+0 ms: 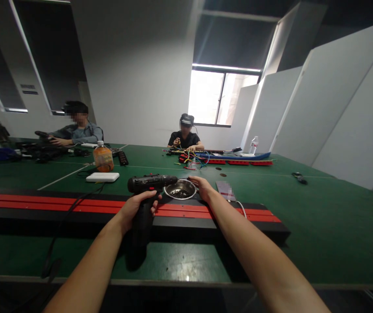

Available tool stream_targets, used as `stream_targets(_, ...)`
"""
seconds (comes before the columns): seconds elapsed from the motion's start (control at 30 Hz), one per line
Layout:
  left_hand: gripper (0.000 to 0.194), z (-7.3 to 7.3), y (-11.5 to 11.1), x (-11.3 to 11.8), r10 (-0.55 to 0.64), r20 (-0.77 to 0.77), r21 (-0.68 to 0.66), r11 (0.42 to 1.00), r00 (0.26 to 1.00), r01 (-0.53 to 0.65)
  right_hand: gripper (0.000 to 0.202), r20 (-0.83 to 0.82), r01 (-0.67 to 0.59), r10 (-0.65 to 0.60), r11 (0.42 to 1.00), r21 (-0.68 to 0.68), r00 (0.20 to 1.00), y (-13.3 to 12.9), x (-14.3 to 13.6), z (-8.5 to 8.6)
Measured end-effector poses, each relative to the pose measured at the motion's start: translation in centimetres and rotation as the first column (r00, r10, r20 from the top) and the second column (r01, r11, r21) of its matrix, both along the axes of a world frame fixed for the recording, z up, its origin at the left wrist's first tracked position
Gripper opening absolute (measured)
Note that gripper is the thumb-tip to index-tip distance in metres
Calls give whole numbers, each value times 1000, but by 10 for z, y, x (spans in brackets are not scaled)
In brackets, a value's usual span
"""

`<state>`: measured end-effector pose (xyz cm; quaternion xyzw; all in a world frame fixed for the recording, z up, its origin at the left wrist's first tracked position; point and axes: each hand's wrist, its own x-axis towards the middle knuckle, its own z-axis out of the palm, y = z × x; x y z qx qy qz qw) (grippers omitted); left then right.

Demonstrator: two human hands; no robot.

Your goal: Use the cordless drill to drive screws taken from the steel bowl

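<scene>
My left hand [140, 208] is wrapped around the handle of a black cordless drill [152, 182], which points to the right. The drill's nose reaches over the rim of a metal bowl [166, 191] with small dark pieces, perhaps screws, in it. At the bowl's right side is my right hand [202, 187], its fingertips together by the tip of the drill bit. Whatever those fingers pinch is too small to make out. Beneath both hands runs a long black bar with red strips [186, 211], lying across the table.
A phone [225, 190] with a white cable lies right of the bowl. To the left are a white box [102, 177], an orange drink bottle [103, 157] and a black cable [72, 208]. Two people sit across the green table [330, 208], near coloured wires [202, 160] and tools.
</scene>
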<state>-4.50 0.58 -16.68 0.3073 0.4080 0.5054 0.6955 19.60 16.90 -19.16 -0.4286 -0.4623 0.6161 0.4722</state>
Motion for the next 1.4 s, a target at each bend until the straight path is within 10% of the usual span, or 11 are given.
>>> stream_targets(1.4,19,12,-6,6,30,-30,-66,997,999,-32,21,-3,29,-29,999,44,1000,1,-2,-1)
